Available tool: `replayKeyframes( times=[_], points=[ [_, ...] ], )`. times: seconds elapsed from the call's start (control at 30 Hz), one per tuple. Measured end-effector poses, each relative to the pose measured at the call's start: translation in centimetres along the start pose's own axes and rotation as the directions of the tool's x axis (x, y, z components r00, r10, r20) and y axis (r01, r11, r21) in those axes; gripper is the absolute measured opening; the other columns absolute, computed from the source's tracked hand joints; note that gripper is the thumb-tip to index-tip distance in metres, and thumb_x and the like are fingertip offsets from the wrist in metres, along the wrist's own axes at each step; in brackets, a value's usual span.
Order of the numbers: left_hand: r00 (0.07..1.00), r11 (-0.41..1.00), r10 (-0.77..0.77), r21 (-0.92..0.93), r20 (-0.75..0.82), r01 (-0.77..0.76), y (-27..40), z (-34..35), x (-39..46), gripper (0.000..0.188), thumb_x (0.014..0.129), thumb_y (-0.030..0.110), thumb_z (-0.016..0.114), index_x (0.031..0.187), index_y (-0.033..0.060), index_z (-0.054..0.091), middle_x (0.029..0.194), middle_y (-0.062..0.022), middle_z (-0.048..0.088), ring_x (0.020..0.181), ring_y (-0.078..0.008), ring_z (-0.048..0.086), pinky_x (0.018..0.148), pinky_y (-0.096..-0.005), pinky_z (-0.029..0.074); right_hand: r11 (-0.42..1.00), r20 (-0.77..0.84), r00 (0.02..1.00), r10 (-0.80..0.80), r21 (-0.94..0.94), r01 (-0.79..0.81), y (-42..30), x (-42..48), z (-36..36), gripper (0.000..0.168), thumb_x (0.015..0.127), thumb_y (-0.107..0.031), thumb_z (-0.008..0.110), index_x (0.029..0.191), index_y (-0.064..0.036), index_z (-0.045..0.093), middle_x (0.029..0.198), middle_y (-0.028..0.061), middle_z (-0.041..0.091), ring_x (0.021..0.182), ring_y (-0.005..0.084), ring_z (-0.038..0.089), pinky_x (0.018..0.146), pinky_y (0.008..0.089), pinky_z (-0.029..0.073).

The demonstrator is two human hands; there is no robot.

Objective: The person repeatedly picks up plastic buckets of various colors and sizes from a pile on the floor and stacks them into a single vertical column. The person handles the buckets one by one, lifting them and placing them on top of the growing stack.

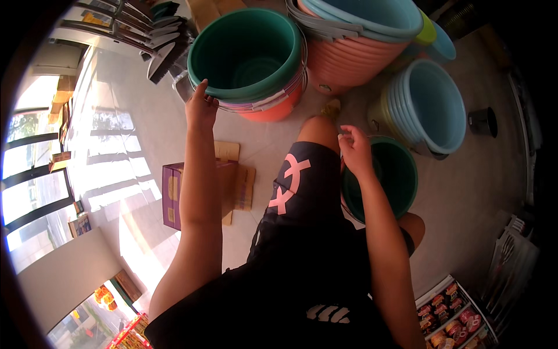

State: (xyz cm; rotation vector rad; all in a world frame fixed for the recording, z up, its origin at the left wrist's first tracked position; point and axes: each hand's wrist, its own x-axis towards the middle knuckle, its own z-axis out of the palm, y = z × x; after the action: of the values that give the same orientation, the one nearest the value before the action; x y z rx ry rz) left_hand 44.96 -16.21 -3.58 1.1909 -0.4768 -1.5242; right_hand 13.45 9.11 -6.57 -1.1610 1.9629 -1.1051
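My left hand [202, 107] grips the near left rim of a green plastic bucket [255, 95], thumb over the edge. Nested beneath that bucket are a purple-rimmed one and a coral one [272, 114], with wire handles hanging at the sides. My right hand [356, 150] holds nothing; its fingers are loosely bent and apart beside my knee. Below this hand, another green bucket [403, 176] stands between my legs, partly covered by my right forearm.
A tall stack of coral buckets [348, 61] topped with light blue ones stands ahead. Nested light blue buckets [436, 104] and a small black bin [483, 122] are to the right. An open cardboard box [226, 187] lies left, brooms [163, 61] hang beyond, and a goods shelf [453, 314] is lower right.
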Motion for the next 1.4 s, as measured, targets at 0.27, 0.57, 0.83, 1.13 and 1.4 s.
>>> replayKeyframes(
  times=[0.27, 0.57, 0.83, 1.13, 1.4],
  points=[
    [0.997, 0.993, -0.012, 0.119, -0.078, 0.021, 0.4, 1.1, 1.2, 0.019, 0.081, 0.011, 0.070, 0.091, 0.0005, 0.057, 0.072, -0.0036, 0.049, 0.056, -0.0130, 0.046, 0.048, -0.0274, 0.035, 0.813, 0.205, 0.972, 0.116, 0.542, -0.212, -2.3, 6.0, 5.2, 0.034, 0.093, -0.024, 0.060, 0.117, 0.000, 0.058, 0.103, 0.0055, 0.065, 0.091, 0.0156, 0.062, 0.079, 0.0267, 0.048],
    [0.994, 0.999, -0.013, -0.033, 0.109, 0.016, 4.7, 3.7, -1.3, 0.012, 0.088, 0.016, 0.065, 0.092, 0.0075, 0.057, 0.076, 0.0012, 0.056, 0.054, -0.0059, 0.043, 0.046, -0.0211, 0.032, 0.570, 0.310, 0.943, 0.118, 0.757, -0.320, -12.2, 12.4, 5.6, 0.043, 0.094, -0.038, 0.056, 0.126, -0.009, 0.050, 0.115, 0.0048, 0.060, 0.102, 0.0183, 0.058, 0.083, 0.0330, 0.046],
    [0.932, 0.945, 0.327, -0.026, 0.153, -0.327, 15.1, 9.9, -12.0, 0.015, 0.089, 0.020, 0.061, 0.090, 0.0053, 0.059, 0.068, 0.0019, 0.059, 0.041, -0.0025, 0.036, 0.040, -0.0144, 0.036, 0.317, 0.192, 0.925, -0.327, 0.945, -0.084, -17.0, 9.4, -1.3, 0.049, 0.096, -0.047, 0.048, 0.119, -0.004, 0.054, 0.117, 0.0091, 0.061, 0.104, 0.0218, 0.060, 0.089, 0.0361, 0.044],
    [0.546, 0.869, 0.426, -0.160, 0.721, -0.467, 16.3, 7.7, -19.2, 0.048, 0.085, 0.027, 0.056, 0.123, -0.0019, 0.058, 0.109, -0.0153, 0.067, 0.100, -0.0228, 0.064, 0.087, -0.0296, 0.050, -0.076, -0.078, 0.961, -0.266, 0.995, 0.060, -10.1, -3.0, -15.0, 0.076, 0.094, -0.063, 0.037, 0.133, 0.002, 0.048, 0.122, 0.0126, 0.061, 0.107, 0.0239, 0.060, 0.095, 0.0371, 0.044],
    [0.296, 0.920, -0.345, 0.383, 0.891, -0.080, -0.3, 22.3, -24.8, 0.057, 0.071, 0.020, 0.063, 0.118, -0.0106, 0.050, 0.090, -0.0099, 0.062, 0.070, -0.0128, 0.060, 0.059, -0.0219, 0.048, 0.610, -0.415, 0.880, 0.230, 0.766, 0.201, -2.8, -24.8, -23.5, 0.082, 0.088, -0.058, 0.054, 0.139, 0.004, 0.038, 0.131, 0.0147, 0.052, 0.117, 0.0254, 0.054, 0.097, 0.0377, 0.046]
  ],
)
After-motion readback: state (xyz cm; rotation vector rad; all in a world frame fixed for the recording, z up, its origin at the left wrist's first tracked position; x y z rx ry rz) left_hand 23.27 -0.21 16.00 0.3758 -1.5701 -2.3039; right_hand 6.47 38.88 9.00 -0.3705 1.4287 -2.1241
